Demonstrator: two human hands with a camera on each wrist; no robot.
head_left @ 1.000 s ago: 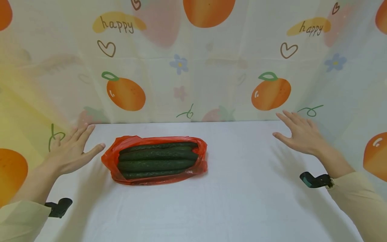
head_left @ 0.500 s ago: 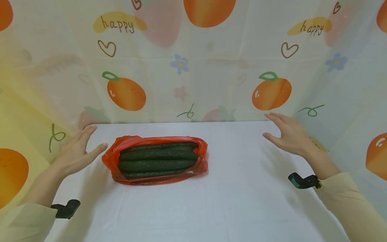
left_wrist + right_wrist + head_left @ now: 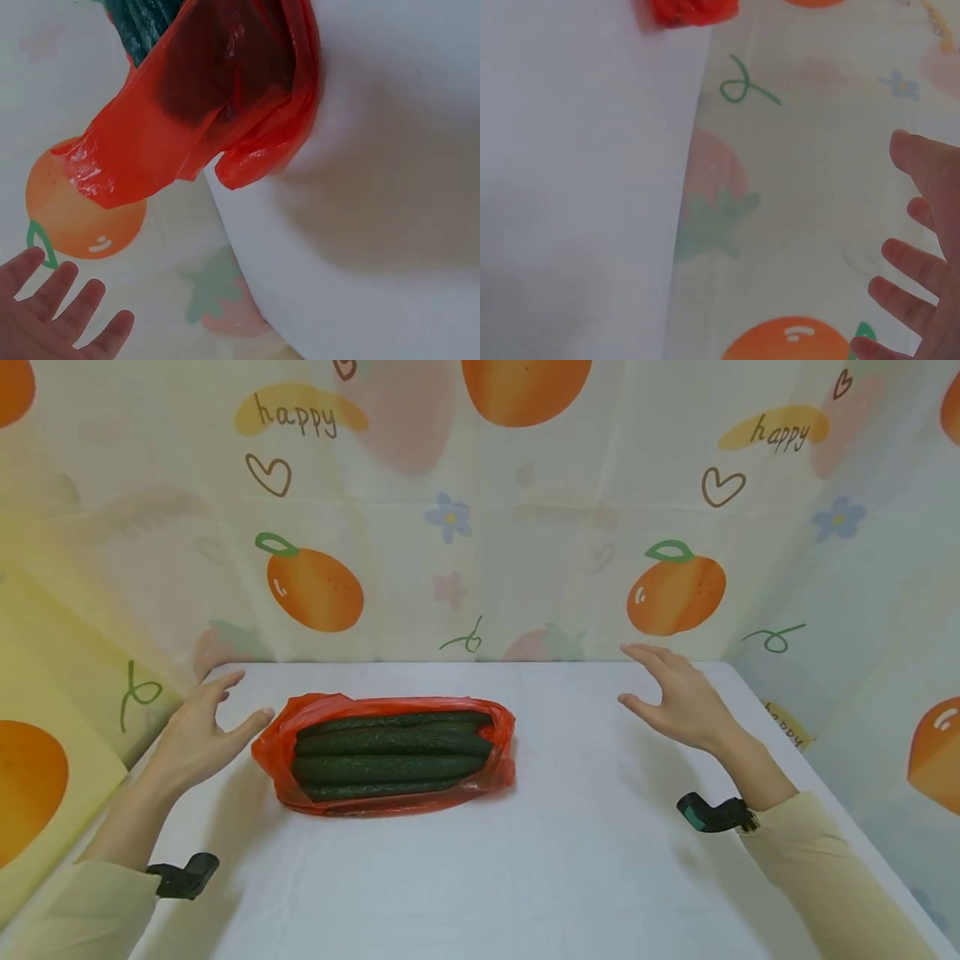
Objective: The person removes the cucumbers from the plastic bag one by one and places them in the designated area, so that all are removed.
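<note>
L hand (image 3: 197, 739) is nearer, fingers spread, holding nothing, thumb just beside the L end of a crinkled red plastic bag (image 3: 279, 753) on the flat white bench (image 3: 525, 868); bag lies to its R, long axis L-R; inside, approx. four long dark-green cucumbers (image 3: 390, 768), same axis; R hand (image 3: 684, 706) well apart, fingers likewise spread, nothing held.

Green cucumbers (image 3: 392, 743) in red bag (image 3: 282, 747)

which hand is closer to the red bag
The left hand: in the head view it is near the left end of the red bag, while a wide stretch of white tabletop separates the right hand from the other end.
</note>
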